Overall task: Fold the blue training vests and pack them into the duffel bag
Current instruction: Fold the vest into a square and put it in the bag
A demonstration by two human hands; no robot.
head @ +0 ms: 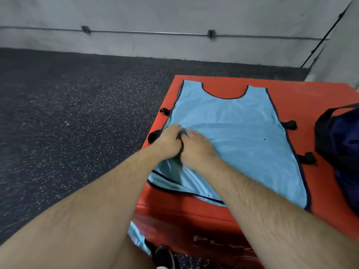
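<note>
The blue vest [242, 133] lies spread flat on top of a red padded box [310, 90], neck hole toward the far edge and hem toward the person. Its left side runs along the box's left edge, and the near left corner is rumpled at the box's front edge. A strip of bare red shows along the far edge and to the right of the vest.

The left hand [167, 141] and the right hand [197, 148] are pressed together at the vest's left side, fingers curled, gripping a dark bunched bit of the vest between them; blur hides the exact hold.

A dark navy duffel bag [342, 144] sits at the box's right edge, just beside the vest, cut off by the frame. What it holds cannot be told.

Short black straps [289, 125] stick out from both sides of the vest. Speckled dark floor [77, 113] stretches left to a grey wall [174, 14] carrying a thin pipe [147, 32]. Below, another piece of blue cloth [137, 237] hangs near a dark shoe [164, 256].
</note>
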